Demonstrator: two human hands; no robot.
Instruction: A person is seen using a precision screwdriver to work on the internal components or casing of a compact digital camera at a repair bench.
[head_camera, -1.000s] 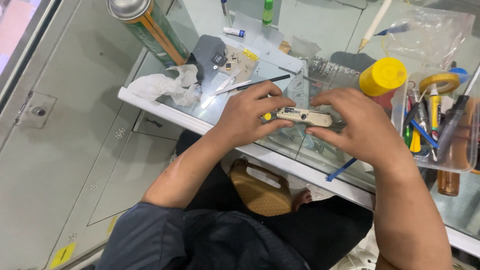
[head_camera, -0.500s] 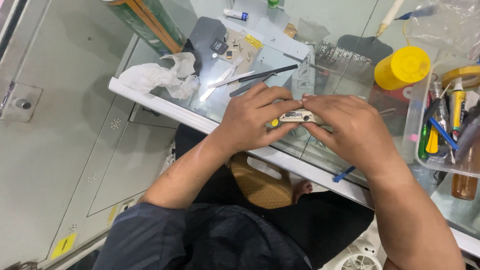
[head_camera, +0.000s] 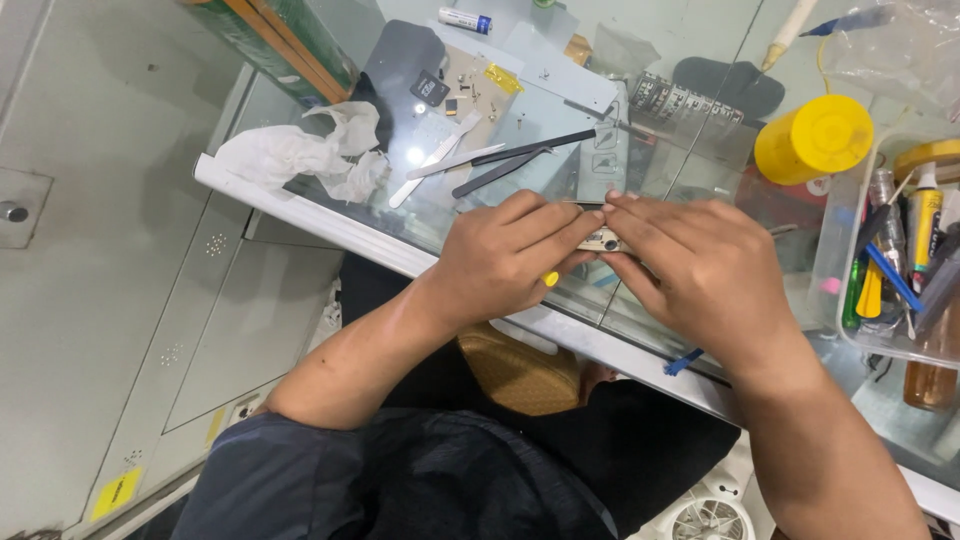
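Both hands meet over glass bench (head_camera: 560, 335) edge. Left hand (head_camera: 505, 262) and right hand (head_camera: 700, 270) closed around small metal part (head_camera: 603, 240), fingertips pinching it between them. Crumpled tissue (head_camera: 300, 155) far left; tweezers (head_camera: 525, 160) just behind hands; yellow cap (head_camera: 815, 138) and tool tray (head_camera: 835, 270) right.
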